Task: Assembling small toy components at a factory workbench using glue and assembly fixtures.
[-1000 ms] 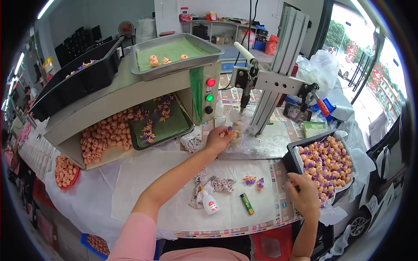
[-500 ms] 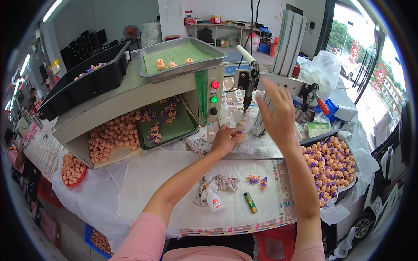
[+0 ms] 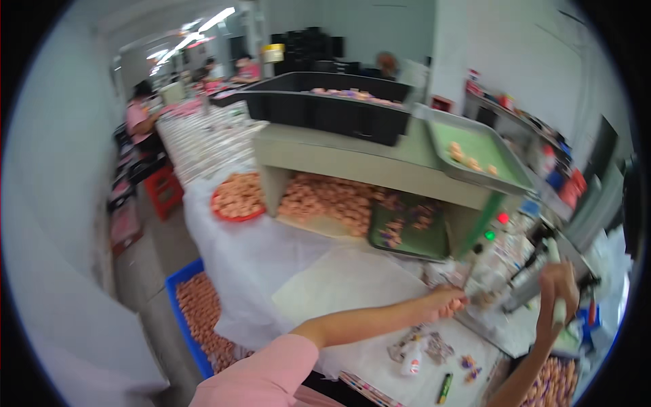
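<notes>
My right hand [image 3: 561, 283] is wrapped round the pale lever handle [image 3: 554, 251] of a bench press at the right. Beside the press, my left hand [image 3: 444, 303] is closed with its fingers curled; blur hides whatever they hold. Below it on the table lie a patterned cloth [image 3: 439, 347], a small white bottle [image 3: 411, 359], a green lighter-like stick [image 3: 445, 389] and a few peach-and-purple pieces [image 3: 470, 367]. A bin of peach-and-purple pieces [image 3: 553, 385] is partly visible beyond my right forearm.
A beige shelf box [image 3: 339, 150] holds a heap of peach pieces [image 3: 325, 203] and a green-lined tray [image 3: 410, 252]. On top sit a black bin [image 3: 325, 108] and a metal tray [image 3: 525, 180]. A red bowl [image 3: 237, 216] and blue crate [image 3: 178, 288] stand left; people work farther back.
The view has swung left and tilted. My right hand, raised and open before, now grips the lever handle, which has come down. My left hand stays near the press.
</notes>
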